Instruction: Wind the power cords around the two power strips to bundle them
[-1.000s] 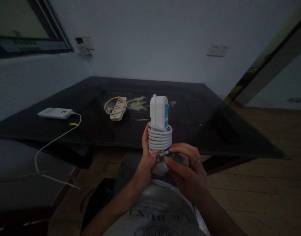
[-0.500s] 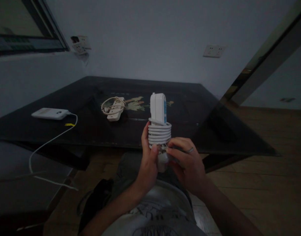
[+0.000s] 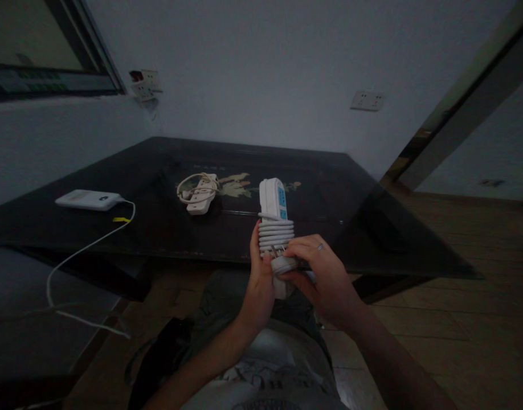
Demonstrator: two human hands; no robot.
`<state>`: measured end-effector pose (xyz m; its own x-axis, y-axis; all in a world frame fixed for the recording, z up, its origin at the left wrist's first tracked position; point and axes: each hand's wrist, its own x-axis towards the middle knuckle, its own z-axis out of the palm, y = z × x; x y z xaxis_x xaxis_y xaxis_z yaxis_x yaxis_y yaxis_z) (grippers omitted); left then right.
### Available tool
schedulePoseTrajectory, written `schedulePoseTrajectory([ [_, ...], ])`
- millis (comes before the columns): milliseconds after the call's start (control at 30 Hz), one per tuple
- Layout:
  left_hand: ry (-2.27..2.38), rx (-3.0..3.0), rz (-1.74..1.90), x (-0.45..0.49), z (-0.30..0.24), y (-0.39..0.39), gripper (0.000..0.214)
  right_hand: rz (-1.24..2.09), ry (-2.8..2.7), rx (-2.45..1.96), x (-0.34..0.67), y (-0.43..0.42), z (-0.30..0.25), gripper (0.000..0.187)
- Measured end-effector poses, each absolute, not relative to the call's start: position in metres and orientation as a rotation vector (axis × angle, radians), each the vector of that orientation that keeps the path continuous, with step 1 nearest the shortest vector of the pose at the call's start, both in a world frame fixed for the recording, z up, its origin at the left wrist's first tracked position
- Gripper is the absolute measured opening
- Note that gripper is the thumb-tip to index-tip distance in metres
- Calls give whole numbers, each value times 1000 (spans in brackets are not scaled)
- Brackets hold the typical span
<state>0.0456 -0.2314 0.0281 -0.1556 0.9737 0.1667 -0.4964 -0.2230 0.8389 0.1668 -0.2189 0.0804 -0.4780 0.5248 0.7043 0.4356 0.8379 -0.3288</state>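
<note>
A white power strip with blue socket faces is held up in front of me, over the table's front edge. Its white cord is wound round its middle in several tight loops. My left hand is closed round the strip from the left, thumb beside the loops. My right hand pinches the cord's plug between thumb and fingers, just below the loops. The plug's metal prongs show and point up toward the coils. A ring sits on one right finger. The strip's lower end is partly hidden by the hands.
On the dark table lies a second power strip with a loosely looped cord. A white device at the left has a cable hanging over the edge. Wall sockets are behind, and a black bag is below left.
The power strip has tipped so more of its blue socket face shows, and it sits slightly lower. My right hand has turned the plug; its body now shows more clearly.
</note>
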Motion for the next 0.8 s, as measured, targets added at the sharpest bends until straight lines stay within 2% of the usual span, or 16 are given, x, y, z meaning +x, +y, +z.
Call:
schedulePoseTrajectory([
  [300, 671, 657, 1479, 37, 36, -231, 63, 83, -1909, -799, 163, -223, 63, 26],
  [467, 686, 664, 1545, 35, 29, -229, 61, 122, -1890, -809, 158, -225, 58, 25],
  [800, 706, 834, 1602, 36, 24, -228, 67, -36, -1930, -659, 157, -224, 67, 20],
])
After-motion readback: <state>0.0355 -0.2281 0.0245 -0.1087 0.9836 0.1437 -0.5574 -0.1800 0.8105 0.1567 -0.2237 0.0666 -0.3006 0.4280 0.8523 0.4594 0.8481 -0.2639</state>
